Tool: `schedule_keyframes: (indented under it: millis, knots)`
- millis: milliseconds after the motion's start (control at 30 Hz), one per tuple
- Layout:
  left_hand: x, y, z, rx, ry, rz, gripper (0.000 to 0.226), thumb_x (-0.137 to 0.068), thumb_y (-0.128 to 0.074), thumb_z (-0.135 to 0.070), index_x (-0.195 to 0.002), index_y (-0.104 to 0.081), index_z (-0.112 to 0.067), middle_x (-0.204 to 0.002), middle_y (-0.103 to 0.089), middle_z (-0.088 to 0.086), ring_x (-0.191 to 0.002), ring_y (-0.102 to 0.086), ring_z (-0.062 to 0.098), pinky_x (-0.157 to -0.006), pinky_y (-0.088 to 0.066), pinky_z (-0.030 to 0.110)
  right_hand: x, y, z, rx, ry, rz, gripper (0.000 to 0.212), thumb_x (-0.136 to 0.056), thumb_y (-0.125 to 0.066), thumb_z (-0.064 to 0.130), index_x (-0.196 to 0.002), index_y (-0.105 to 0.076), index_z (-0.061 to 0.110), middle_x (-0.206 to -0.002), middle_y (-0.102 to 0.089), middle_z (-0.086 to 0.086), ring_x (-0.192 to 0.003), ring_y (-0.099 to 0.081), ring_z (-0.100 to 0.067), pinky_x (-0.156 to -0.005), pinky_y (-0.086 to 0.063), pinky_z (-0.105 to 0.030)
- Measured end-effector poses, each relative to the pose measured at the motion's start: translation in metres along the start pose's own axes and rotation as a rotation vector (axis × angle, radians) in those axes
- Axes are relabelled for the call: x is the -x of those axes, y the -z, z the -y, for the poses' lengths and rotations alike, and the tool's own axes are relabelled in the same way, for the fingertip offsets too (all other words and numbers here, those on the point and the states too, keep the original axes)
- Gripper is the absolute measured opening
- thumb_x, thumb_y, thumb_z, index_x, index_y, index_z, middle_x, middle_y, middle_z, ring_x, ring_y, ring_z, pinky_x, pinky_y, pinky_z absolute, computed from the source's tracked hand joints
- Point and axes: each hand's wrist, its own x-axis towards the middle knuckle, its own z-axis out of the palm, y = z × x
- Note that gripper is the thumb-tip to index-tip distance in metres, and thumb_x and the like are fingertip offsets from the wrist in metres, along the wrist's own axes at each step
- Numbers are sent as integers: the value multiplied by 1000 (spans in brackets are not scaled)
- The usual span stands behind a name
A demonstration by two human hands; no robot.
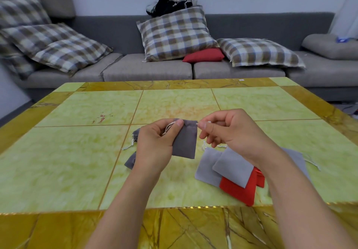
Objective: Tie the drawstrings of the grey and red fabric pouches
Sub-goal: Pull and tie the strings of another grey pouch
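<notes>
A dark grey pouch hangs above the table between my hands. My left hand grips its upper left corner, thumb over a bunch of pale drawstring. My right hand pinches the drawstring end at the pouch's top right corner. Below my right wrist lies a pile of light grey pouches overlapping red pouches. More dark grey pouches lie on the table partly hidden behind my left hand.
The green and gold marble-pattern table fills the foreground. Behind it stands a grey sofa with checked cushions and a red cushion. A loose drawstring trails right of the pile.
</notes>
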Motion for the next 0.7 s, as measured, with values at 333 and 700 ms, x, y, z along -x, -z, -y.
schedule_keyframes:
  millis: [333,700]
  knots:
    - [0,12,-8,-81,-8,86,35,-93,-64,-29,-67,-66,-5,-49,-55,0,-42,-48,11,-43,-44,23,-2,3,1,20,29,-148,23,-94,-64,14,-79,-67,-4,-56,-63,-9,-44,-51,-15,-43,-43,-25]
    - [-6,30,-17,238,164,-28,40,-90,-64,-37,-60,-57,-11,-56,-50,3,-48,-43,13,-45,-42,19,3,16,5,18,2,-212,34,-94,-63,23,-65,-60,8,-58,-63,-5,-48,-48,-12,-47,-39,-21]
